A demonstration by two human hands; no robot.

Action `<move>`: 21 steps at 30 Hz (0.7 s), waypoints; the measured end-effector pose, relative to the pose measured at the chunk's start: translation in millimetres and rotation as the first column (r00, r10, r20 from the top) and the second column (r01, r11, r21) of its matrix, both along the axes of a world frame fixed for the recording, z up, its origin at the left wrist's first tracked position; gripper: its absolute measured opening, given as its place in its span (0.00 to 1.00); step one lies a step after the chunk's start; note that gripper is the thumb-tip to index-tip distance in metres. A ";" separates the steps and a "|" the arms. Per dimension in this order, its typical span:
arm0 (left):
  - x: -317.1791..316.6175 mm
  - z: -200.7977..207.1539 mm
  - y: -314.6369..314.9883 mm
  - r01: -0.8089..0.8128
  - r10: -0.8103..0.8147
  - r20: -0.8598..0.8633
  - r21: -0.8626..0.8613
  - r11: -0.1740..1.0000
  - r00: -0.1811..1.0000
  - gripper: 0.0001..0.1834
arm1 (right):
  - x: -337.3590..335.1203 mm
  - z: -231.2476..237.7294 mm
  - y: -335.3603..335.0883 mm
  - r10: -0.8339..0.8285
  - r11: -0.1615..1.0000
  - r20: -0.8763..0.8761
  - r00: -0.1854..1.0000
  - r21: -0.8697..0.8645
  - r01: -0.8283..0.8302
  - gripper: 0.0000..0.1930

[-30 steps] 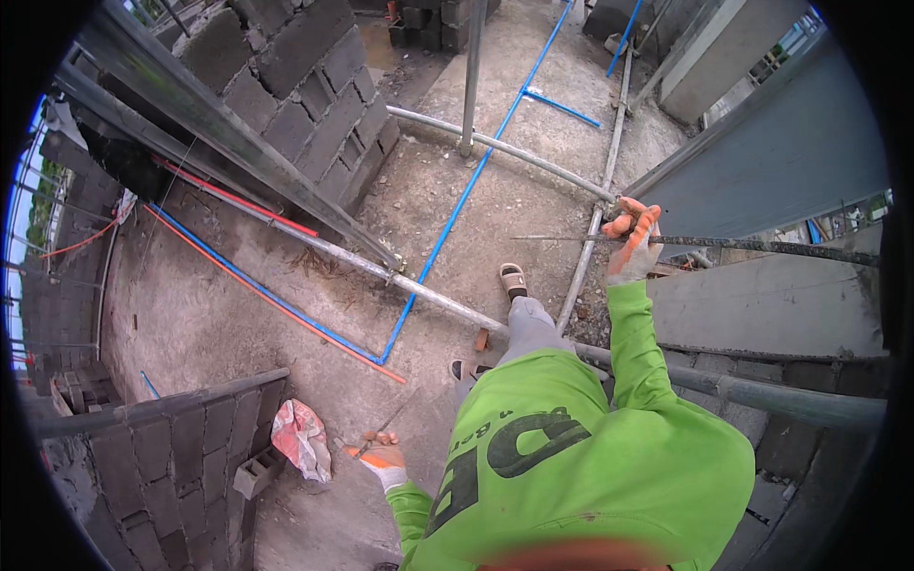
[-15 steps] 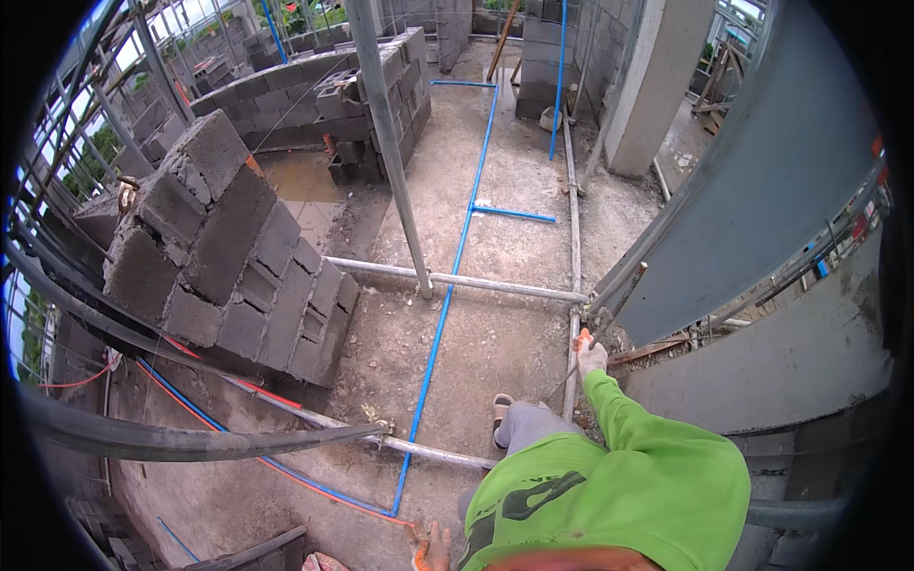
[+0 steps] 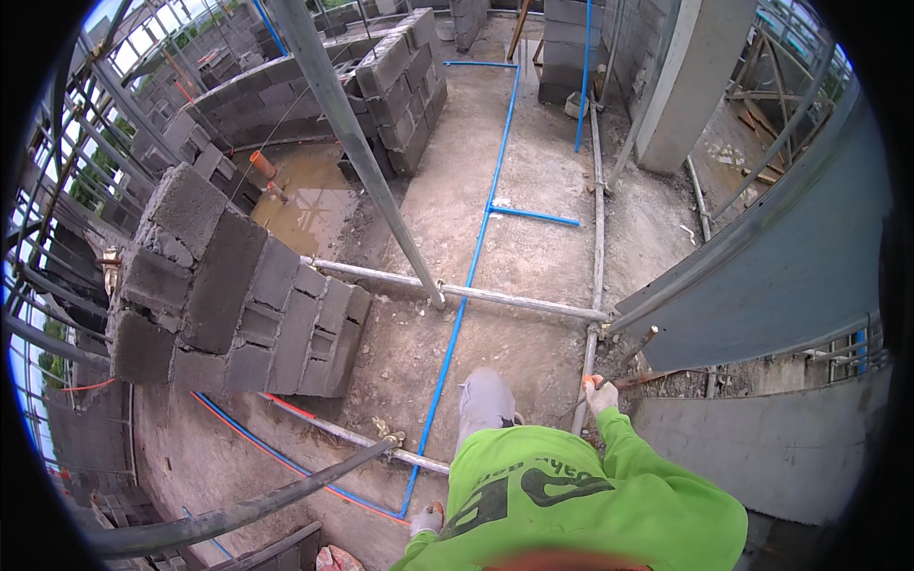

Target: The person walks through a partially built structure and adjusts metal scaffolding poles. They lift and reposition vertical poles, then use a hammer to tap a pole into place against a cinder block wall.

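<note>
My right hand (image 3: pixel 599 394), in a pale glove with orange fingertips, is at the end of my stretched green sleeve. Its fingers are closed round a thin brownish rod (image 3: pixel 638 349) that slants up beyond it. Right beside this hand runs a whitish scaffold pipe (image 3: pixel 598 238) along the ground. My left hand (image 3: pixel 427 520), also gloved, is low by my side, close to the corner of the blue pipe (image 3: pixel 445 366). Its fingers are foreshortened, and nothing shows in it. One of my legs (image 3: pixel 485 404) is stretched forward over the concrete ground.
A stepped grey block wall (image 3: pixel 252 305) rises at left. An upright metal pole (image 3: pixel 357 143) meets a cross pipe (image 3: pixel 495 299) ahead. At lower left is a slanting tube (image 3: pixel 257 504). Curved grey panels (image 3: pixel 771 238) are at right. Muddy water (image 3: pixel 309 205) pools beyond the wall.
My leg has come forward, and my view has shifted. My right hand is lower in the picture, still by the pipe. My left hand's fingers, spread before, now look drawn in.
</note>
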State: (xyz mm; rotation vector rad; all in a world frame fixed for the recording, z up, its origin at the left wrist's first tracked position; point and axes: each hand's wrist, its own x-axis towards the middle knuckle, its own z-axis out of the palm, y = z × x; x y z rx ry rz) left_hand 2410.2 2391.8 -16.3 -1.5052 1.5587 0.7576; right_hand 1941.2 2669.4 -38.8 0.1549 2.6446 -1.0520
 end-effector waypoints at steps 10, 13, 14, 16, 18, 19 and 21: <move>-149.6 -8.3 -75.4 -0.144 0.103 -0.273 -0.133 0.981 0.957 0.27 | -51.3 -68.7 -3.1 -0.213 0.952 0.348 0.913 -0.134 0.274 0.10; -196.2 -2.0 -120.1 -0.184 0.160 -0.345 -0.038 0.982 0.925 0.25 | -90.2 -48.3 -1.7 0.041 0.999 0.329 0.943 -0.011 -0.039 0.10; -215.1 1.8 -131.7 -0.219 0.191 -0.382 -0.029 0.975 0.904 0.24 | -114.9 -36.1 -9.1 0.108 0.992 0.298 0.948 0.030 -0.123 0.11; -247.3 16.0 -145.4 -0.326 0.271 -0.448 -0.049 0.944 0.852 0.21 | -157.1 1.0 -27.6 0.145 0.979 0.281 0.949 0.100 -0.179 0.11; -281.1 29.8 -161.5 -0.383 0.303 -0.488 -0.070 0.921 0.818 0.21 | -209.1 49.7 -52.3 0.058 0.971 0.415 0.908 0.189 -0.148 0.11; -301.9 31.2 -176.5 -0.387 0.306 -0.491 -0.070 0.919 0.815 0.21 | -239.9 72.1 -68.1 0.082 0.955 0.436 0.896 0.223 -0.196 0.11; -330.6 38.3 -184.5 -0.268 0.143 -0.505 -0.183 0.946 0.851 0.25 | -307.7 120.5 -79.0 0.171 0.980 0.580 0.796 -0.014 -0.201 0.11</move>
